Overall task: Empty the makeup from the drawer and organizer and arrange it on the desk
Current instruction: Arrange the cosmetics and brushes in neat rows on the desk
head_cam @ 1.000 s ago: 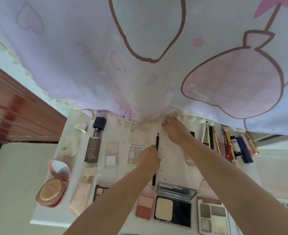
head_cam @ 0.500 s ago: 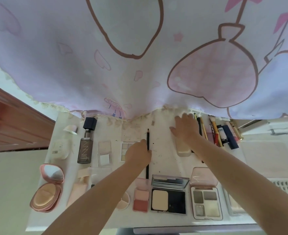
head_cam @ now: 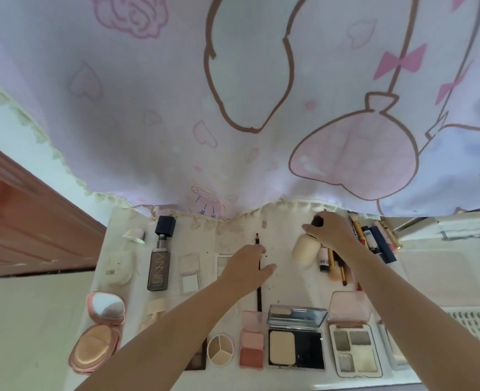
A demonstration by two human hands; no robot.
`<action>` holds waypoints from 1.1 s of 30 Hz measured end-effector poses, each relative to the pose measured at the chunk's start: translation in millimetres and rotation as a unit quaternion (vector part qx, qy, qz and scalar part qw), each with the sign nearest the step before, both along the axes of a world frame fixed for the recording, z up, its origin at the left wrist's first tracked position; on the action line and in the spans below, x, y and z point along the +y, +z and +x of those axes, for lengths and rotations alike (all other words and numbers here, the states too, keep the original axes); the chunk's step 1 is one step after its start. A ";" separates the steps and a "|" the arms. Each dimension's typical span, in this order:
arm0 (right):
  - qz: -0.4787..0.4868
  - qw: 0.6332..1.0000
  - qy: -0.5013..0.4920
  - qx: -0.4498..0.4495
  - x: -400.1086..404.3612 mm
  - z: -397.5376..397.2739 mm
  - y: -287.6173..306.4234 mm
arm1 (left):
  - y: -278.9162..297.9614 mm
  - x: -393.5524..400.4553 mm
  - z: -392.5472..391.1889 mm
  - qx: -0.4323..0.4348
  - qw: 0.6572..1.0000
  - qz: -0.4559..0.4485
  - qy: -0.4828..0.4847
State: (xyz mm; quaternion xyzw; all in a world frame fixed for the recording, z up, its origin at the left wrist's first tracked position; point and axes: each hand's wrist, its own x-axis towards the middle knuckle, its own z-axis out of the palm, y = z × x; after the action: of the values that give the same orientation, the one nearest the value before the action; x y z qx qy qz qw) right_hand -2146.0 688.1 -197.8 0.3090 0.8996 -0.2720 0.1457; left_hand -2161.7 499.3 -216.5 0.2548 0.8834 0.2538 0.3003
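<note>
The left hand point(head_cam: 248, 268) lies relaxed over a black pencil point(head_cam: 259, 294) on the worktop point(head_cam: 286, 280). The right hand point(head_cam: 333, 232) grips a dark-tipped thing point(head_cam: 317, 221), above a cream bottle point(head_cam: 303, 251).

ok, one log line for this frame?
left hand: on black pencil | right hand: grips dark-capped cream bottle | compacts laid out on desk

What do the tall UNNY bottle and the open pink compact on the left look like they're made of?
UNNY bottle: likely smoky translucent glass or hard plastic, since it looks see-through grey; glossy dark cap, probably plastic. Pink compact: smooth, slightly shiny plastic shell, with a reflective mirror in the lid and a soft, matte puff inside.
</note>
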 end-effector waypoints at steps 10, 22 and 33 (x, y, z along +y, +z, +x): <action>-0.208 0.958 -0.154 0.122 -55.1 29.9 73.3 | 22.6 -10.5 11.0 0.386 0.915 0.098 -0.056; -0.143 0.981 -0.017 0.134 -74.9 22.0 68.7 | 59.6 -43.1 -18.7 0.204 0.961 0.006 -0.188; -0.202 0.956 0.184 0.105 -41.6 16.1 83.2 | 68.0 -38.1 -12.5 0.243 0.966 0.003 -0.092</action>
State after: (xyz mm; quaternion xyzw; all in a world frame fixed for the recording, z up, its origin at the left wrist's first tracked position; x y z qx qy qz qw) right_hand -2130.0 646.4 -114.6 0.0716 0.8776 -0.4473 0.1569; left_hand -2174.2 461.2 -148.4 0.3900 0.9019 0.1577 0.0979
